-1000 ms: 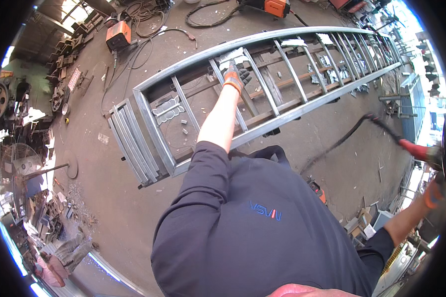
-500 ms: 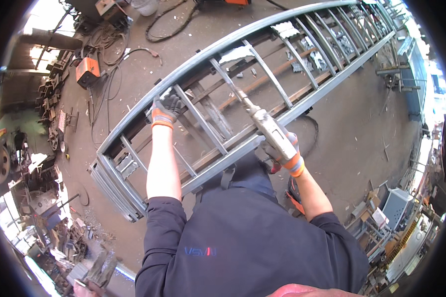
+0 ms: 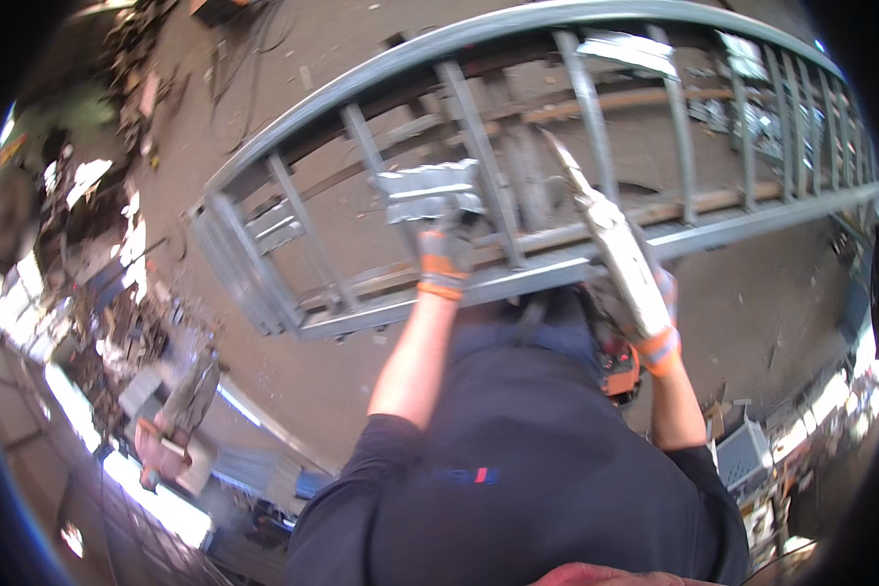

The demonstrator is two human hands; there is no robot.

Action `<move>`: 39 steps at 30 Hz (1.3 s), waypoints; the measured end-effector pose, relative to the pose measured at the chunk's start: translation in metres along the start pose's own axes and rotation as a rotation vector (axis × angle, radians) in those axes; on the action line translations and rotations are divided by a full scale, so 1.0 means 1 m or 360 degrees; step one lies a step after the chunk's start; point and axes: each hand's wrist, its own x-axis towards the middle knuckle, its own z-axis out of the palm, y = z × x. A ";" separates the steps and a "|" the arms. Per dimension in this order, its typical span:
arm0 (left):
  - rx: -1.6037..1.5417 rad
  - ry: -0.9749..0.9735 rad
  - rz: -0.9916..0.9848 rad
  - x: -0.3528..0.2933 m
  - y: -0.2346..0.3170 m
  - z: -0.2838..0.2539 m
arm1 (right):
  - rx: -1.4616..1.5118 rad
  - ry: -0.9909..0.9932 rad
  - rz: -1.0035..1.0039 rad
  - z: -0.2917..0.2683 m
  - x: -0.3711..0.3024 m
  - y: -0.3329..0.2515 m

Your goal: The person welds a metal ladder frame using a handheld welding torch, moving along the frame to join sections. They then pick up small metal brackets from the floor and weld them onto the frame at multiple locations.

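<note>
My left hand (image 3: 444, 256), in a grey and orange glove, grips the near edge of a silvery metal plate (image 3: 428, 189) with wavy edges. It holds the plate over the gap between two crossbars of a long grey metal frame (image 3: 518, 283). In my right hand (image 3: 662, 337), gloved alike, is a long grey power tool (image 3: 617, 256) with a thin pointed tip. That tip points up and left, over the frame between two bars. Motion smears both hands, and the tool hides most of the right fingers.
More wavy-edged plates, among them a bright plate (image 3: 627, 53), lie along the frame. An orange and black thing (image 3: 619, 369) stands by my legs. At the right is a grey perforated crate (image 3: 742, 455). Another person (image 3: 161, 444) is at the lower left, near scrap.
My left hand has come from the frame's far rail toward me, now with a metal plate in it. My right hand still holds the tool. The whole view has turned and shifted.
</note>
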 end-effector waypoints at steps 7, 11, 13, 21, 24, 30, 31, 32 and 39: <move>0.0002 -0.0007 -0.0014 0.025 -0.019 -0.029 | -0.0460 -0.0168 0.0356 0.052 -0.011 -0.035; 0.0456 -0.0055 -0.0075 0.037 -0.018 -0.038 | -0.0469 -0.0157 0.0516 0.082 -0.013 -0.059; 0.0352 -0.0106 -0.0056 0.040 -0.016 -0.036 | -0.0511 -0.0153 0.0570 0.094 -0.017 -0.071; 0.0024 0.0033 -0.0297 0.035 -0.018 -0.032 | 0.0184 -0.0168 0.1122 0.105 -0.019 -0.052; -0.0112 -0.0092 -0.0433 0.043 -0.023 -0.042 | 0.0956 0.0020 0.1249 0.101 -0.006 -0.030; 0.0535 -0.0135 0.0161 0.061 -0.031 -0.051 | -0.0390 -0.0359 -0.0015 0.112 0.029 0.007; 0.0338 -0.0062 0.0106 0.065 -0.031 -0.053 | -0.0247 -0.0294 0.0037 0.117 0.032 0.012; 0.0206 -0.0041 -0.0012 0.069 -0.031 -0.054 | -0.0323 -0.0307 -0.0047 0.118 0.034 0.016; -0.0082 -0.0067 -0.0349 0.088 -0.015 -0.057 | -0.0447 -0.0341 -0.0127 0.123 0.039 0.031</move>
